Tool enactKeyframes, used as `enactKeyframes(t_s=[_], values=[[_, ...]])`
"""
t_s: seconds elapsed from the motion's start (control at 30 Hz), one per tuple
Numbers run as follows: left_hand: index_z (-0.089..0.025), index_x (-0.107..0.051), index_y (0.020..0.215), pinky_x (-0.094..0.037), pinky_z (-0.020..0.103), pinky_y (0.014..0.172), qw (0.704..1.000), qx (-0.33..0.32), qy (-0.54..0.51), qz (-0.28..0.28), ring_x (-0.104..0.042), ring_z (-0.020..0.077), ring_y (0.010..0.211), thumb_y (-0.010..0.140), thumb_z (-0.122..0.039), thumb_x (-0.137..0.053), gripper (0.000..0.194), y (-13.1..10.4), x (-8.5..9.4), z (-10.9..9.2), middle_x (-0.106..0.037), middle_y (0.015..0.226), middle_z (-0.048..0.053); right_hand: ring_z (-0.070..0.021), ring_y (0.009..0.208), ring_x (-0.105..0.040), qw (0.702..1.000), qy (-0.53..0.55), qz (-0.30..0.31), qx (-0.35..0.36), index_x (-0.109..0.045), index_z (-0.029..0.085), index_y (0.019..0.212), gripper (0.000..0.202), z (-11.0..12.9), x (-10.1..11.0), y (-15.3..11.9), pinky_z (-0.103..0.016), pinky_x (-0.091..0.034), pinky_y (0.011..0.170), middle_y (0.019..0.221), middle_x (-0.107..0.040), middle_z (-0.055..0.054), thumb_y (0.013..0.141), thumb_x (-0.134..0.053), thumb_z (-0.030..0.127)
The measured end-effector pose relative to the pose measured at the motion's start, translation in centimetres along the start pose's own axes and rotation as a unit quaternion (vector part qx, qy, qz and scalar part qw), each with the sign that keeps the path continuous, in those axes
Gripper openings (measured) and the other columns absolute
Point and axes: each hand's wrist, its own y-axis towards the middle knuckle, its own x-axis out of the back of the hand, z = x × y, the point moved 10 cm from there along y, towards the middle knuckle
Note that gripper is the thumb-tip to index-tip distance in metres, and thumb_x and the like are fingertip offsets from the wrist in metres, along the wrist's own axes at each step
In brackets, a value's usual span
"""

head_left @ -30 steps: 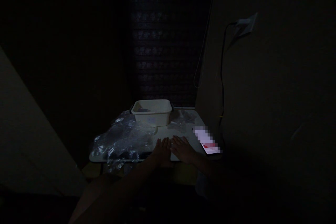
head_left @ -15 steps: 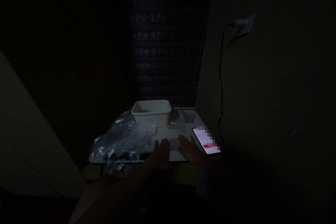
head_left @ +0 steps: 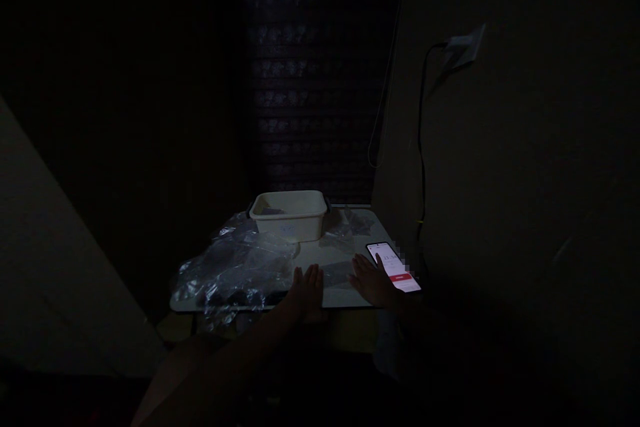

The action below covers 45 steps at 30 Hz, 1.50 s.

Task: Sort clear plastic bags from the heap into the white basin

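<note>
In dim light, my left hand [head_left: 307, 287] lies flat near the front edge of the white table [head_left: 317, 255], beside a heap of clear plastic [head_left: 233, 260]. My right hand [head_left: 370, 280] is spread with its palm down, next to the lit phone [head_left: 397, 270], and its thumb overlaps the screen's left edge. Between both hands lies a flat clear plastic piece [head_left: 337, 275]. Neither hand appears to grip anything.
A white basin [head_left: 295, 225] with dark handles stands at the table's back. More clear plastic [head_left: 350, 223] lies to its right. A black cable [head_left: 421, 147] hangs from a wall outlet [head_left: 463, 50] on the right.
My right hand has slid to the right, away from my left hand and up to the phone. More of the plastic piece between the hands shows. My left hand has stayed in place.
</note>
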Motion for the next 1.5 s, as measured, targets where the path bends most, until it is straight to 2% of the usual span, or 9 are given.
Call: enactKeyframes(t_s=[0.13, 0.27, 0.43, 0.53, 0.7, 0.87, 1.1, 1.5], values=[[-0.002, -0.016, 0.117, -0.008, 0.049, 0.083, 1.000, 0.008, 0.002, 0.001, -0.009, 0.0298, 0.111, 0.060, -0.058, -0.029, 0.081, 0.0, 0.0, 0.1, -0.011, 0.122, 0.021, -0.0219, 0.110, -0.021, 1.000, -0.021, -0.020, -0.007, -0.042, 0.008, 0.105, 0.052, -0.1, 1.4, 0.6, -0.046, -0.002, 0.088, 0.113, -0.038, -0.014, 0.076, -0.012, 0.040], [0.000, -0.016, 0.117, -0.009, 0.049, 0.083, 1.000, 0.006, -0.001, -0.001, -0.009, 0.0301, 0.111, 0.059, -0.057, -0.033, 0.083, 0.1, 0.0, 0.0, -0.011, 0.122, 0.022, -0.0187, 0.110, -0.021, 0.998, 0.010, -0.024, 0.053, -0.035, 0.011, 0.110, 0.050, 2.7, 2.3, 1.1, -0.043, -0.006, 0.088, 0.116, -0.034, -0.010, 0.077, -0.009, 0.038], [-0.005, -0.021, 0.116, -0.011, 0.050, 0.082, 1.000, 0.001, -0.011, 0.020, -0.007, 0.0297, 0.111, 0.061, -0.054, -0.034, 0.075, 0.1, 0.0, -0.1, -0.014, 0.122, 0.020, -0.0155, 0.111, -0.018, 0.991, 0.066, 0.014, 0.117, -0.026, 0.016, 0.115, 0.048, 7.0, 1.1, 1.2, -0.041, -0.010, 0.088, 0.121, -0.027, -0.006, 0.078, -0.004, 0.036], [-0.006, -0.019, 0.117, -0.011, 0.052, 0.081, 1.000, -0.014, -0.017, 0.012, -0.006, 0.0300, 0.111, 0.060, -0.056, -0.034, 0.077, 0.2, -0.1, -0.3, -0.014, 0.123, 0.019, -0.0156, 0.112, -0.016, 0.988, 0.074, 0.034, 0.128, -0.025, 0.015, 0.116, 0.049, 8.0, 0.2, 1.2, -0.042, -0.008, 0.088, 0.121, -0.026, -0.007, 0.078, -0.004, 0.037], [-0.004, -0.019, 0.117, -0.009, 0.053, 0.081, 1.000, -0.013, -0.007, -0.010, -0.006, 0.0305, 0.111, 0.060, -0.056, -0.033, 0.078, 0.5, -0.8, -0.1, -0.013, 0.122, 0.020, -0.0173, 0.111, -0.017, 0.992, 0.062, 0.033, 0.109, -0.025, 0.013, 0.116, 0.051, 6.9, -0.2, 0.9, -0.043, -0.006, 0.088, 0.121, -0.026, -0.010, 0.077, -0.006, 0.039], [-0.002, -0.016, 0.117, -0.010, 0.051, 0.082, 1.000, 0.014, -0.010, 0.000, -0.007, 0.0297, 0.111, 0.061, -0.055, -0.031, 0.079, 0.5, -0.8, 0.2, -0.012, 0.122, 0.021, -0.0174, 0.111, -0.018, 0.995, 0.043, 0.021, 0.088, -0.027, 0.014, 0.115, 0.050, 5.6, -0.1, 0.6, -0.044, -0.005, 0.088, 0.121, -0.027, -0.009, 0.077, -0.007, 0.038], [-0.002, -0.015, 0.117, -0.010, 0.051, 0.082, 1.000, 0.012, -0.002, 0.001, -0.006, 0.0300, 0.111, 0.056, -0.056, -0.036, 0.084, 0.5, -0.8, 0.2, -0.009, 0.122, 0.021, -0.0188, 0.111, -0.018, 0.997, 0.036, 0.024, 0.065, -0.028, 0.011, 0.115, 0.051, 4.2, -0.8, 0.6, -0.043, -0.007, 0.088, 0.120, -0.027, -0.012, 0.077, -0.009, 0.039], [-0.001, -0.015, 0.117, -0.011, 0.051, 0.081, 1.000, 0.010, -0.003, -0.006, -0.008, 0.0302, 0.111, 0.056, -0.059, -0.034, 0.086, 0.6, -0.9, 0.3, -0.009, 0.122, 0.022, -0.0194, 0.111, -0.018, 0.998, 0.035, 0.042, 0.044, -0.028, 0.009, 0.115, 0.057, 2.7, -0.6, 0.3, -0.043, -0.004, 0.088, 0.120, -0.027, -0.012, 0.075, -0.007, 0.044]])
